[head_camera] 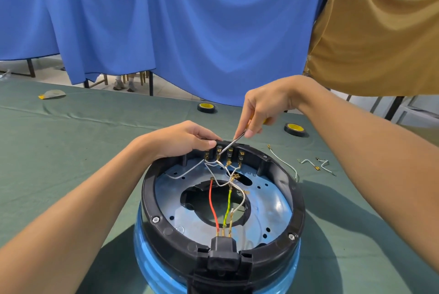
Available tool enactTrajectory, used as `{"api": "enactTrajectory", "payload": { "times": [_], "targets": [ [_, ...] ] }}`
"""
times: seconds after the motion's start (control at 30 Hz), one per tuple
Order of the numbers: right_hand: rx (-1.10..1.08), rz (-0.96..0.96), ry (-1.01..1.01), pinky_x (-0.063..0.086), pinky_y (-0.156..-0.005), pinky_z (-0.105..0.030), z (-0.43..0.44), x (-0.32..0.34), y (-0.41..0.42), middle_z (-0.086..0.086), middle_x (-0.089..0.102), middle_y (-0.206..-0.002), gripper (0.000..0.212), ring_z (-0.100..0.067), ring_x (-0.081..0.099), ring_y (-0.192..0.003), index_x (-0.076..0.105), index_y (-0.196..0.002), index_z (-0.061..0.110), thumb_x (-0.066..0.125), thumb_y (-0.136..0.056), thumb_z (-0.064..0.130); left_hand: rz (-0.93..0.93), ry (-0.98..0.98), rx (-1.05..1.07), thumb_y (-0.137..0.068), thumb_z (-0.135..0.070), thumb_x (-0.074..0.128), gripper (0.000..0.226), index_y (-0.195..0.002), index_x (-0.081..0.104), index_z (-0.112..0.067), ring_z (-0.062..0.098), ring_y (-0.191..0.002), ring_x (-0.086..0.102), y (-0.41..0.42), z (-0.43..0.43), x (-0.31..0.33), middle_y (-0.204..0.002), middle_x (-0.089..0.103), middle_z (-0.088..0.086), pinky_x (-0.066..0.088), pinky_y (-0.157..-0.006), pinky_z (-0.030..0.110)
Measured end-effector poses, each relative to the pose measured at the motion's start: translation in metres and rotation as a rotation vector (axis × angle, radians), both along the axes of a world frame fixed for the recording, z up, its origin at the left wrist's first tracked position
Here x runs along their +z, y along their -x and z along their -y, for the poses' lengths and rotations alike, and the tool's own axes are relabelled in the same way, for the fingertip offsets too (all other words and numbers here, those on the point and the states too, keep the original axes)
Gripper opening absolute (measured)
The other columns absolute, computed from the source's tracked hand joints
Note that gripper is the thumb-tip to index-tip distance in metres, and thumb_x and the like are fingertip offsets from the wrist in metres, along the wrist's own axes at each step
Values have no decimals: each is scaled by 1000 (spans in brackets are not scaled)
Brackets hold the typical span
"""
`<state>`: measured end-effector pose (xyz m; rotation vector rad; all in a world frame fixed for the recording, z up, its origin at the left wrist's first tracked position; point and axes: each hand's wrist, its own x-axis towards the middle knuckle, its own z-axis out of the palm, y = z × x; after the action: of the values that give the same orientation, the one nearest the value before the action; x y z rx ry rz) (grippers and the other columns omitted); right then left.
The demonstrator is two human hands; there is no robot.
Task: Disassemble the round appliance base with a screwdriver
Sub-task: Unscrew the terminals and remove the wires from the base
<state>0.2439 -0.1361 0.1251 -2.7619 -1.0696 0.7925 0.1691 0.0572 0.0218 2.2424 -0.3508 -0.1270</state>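
Note:
The round appliance base (166, 232) stands upside down on the green table, a black ring over a blue body. Inside lie a silvery plate and red, yellow-green and white wires (212, 203) running to a black power socket at the near rim. My left hand (187, 138) grips the far rim beside the row of brass terminals (229, 154). My right hand (263, 109) holds a screwdriver (234, 143), its metal shaft angled down-left with the tip at the terminals.
Two rolls of black tape with yellow cores lie beyond the base (207, 106) and to its right (295, 129). Loose white wires (285, 163) lie on the cloth at the right. Blue and brown cloths hang behind the table.

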Motion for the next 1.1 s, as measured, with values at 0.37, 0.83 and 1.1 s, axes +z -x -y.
{"api": "enactTrajectory", "payload": {
  "times": [0.37,0.83,1.1],
  "targets": [
    [-125,-12,-132,27,-48,-24,15,-7,8,11,54,-59,15,-18,30,-55,77,-98,30,72,-86,23,-39,43,-66,-102,-15,47,31,-126,65,-23,10,-116,60,0,0,1,-119,69,-7,38,-110,34],
    [-710,434,-1148,42,-59,-34,22,-89,37,0,57,-72,38,-22,53,-67,57,-85,22,87,-63,29,-14,15,-72,-103,-16,46,30,-122,65,-28,11,-115,60,-1,0,-1,-118,69,-7,38,-110,38],
    [-644,633,-1101,54,-67,-46,9,-93,40,0,53,-73,25,-35,63,-78,41,-76,25,66,-76,20,-18,18,-78,-103,-16,46,30,-118,66,-33,9,-113,61,-1,0,-1,-117,69,-9,39,-110,35]
  ]
}}
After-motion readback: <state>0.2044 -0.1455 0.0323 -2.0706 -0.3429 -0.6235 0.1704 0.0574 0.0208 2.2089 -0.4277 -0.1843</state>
